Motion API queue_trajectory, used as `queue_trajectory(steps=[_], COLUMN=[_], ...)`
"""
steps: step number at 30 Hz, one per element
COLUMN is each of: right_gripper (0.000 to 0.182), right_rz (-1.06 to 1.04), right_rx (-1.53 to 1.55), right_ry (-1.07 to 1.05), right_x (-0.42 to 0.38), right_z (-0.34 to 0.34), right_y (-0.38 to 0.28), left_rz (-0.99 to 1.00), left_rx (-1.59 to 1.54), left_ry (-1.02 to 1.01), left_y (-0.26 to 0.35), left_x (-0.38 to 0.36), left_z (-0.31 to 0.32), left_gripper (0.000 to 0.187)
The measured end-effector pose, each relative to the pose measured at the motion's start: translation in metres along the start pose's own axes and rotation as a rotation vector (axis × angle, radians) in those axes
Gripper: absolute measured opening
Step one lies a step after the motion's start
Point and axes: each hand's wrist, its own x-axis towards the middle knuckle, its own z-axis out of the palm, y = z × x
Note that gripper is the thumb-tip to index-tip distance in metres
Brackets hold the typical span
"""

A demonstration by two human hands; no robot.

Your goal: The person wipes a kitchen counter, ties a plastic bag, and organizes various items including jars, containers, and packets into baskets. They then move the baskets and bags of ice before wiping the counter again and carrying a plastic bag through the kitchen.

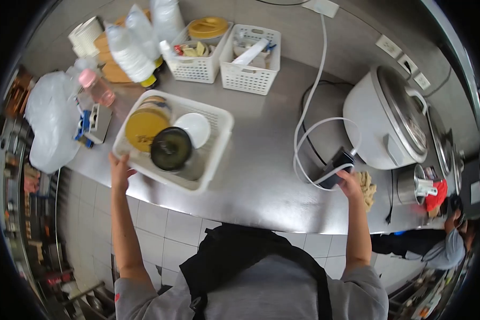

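Note:
My left hand [121,172] grips the near-left corner of a white plastic basket [218,154]. In the basket are a jar with a yellow lid [144,129], a jar with a dark lid [171,149] and a round white lid or dish [194,129]. Farther right, my right hand [349,184] is closed on the near end of a dark, phone-like device [338,166]. A white cable [297,140] loops around this device and appears to plug into its far end. A crumpled tan cloth [366,191] lies just right of that hand.
Two white baskets [250,79] of small items stand along the wall. A large rice cooker [376,120] and a metal pot [409,185] occupy the right side. Plastic bags [53,122] and a pink bottle [96,87] are at left. Another person [437,248] is at far right.

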Motion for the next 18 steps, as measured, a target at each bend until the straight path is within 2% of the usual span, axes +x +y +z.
queue_trajectory(steps=[5, 7, 8, 9, 12, 13, 15, 18], right_gripper=[0.039, 0.040, 0.040, 0.042, 0.045, 0.049, 0.053, 0.058], right_rz=[-0.036, -0.047, -0.054, -0.050, -0.098, -0.165, -0.203, -0.274], right_rx=[-0.075, -0.100, -0.112, -0.168, -0.224, -0.173, -0.165, -0.186], right_ry=[0.125, 0.070, 0.049, 0.139, 0.182, 0.192, 0.173, 0.163], right_x=[-0.038, -0.051, -0.062, -0.073, -0.093, -0.102, -0.111, -0.121], right_z=[-0.039, -0.054, -0.057, -0.057, -0.083, -0.060, -0.071, -0.076], right_y=[-0.031, -0.048, -0.058, -0.067, -0.081, -0.092, -0.099, -0.108], left_rz=[-0.079, -0.124, -0.158, -0.192, -0.272, -0.312, -0.370, -0.442], left_rx=[-0.177, -0.221, -0.244, -0.269, -0.287, -0.291, -0.308, -0.448], left_ry=[-0.149, -0.203, -0.231, -0.263, -0.404, -0.459, -0.563, -0.612], left_y=[0.021, 0.028, 0.026, 0.021, 0.026, 0.032, 0.035, 0.038], left_x=[-0.061, -0.079, -0.084, -0.086, -0.103, -0.113, -0.125, -0.150], left_z=[0.049, 0.068, 0.074, 0.079, 0.104, 0.114, 0.134, 0.166], left_gripper=[0.037, 0.035, 0.035, 0.036, 0.038, 0.039, 0.040, 0.040])
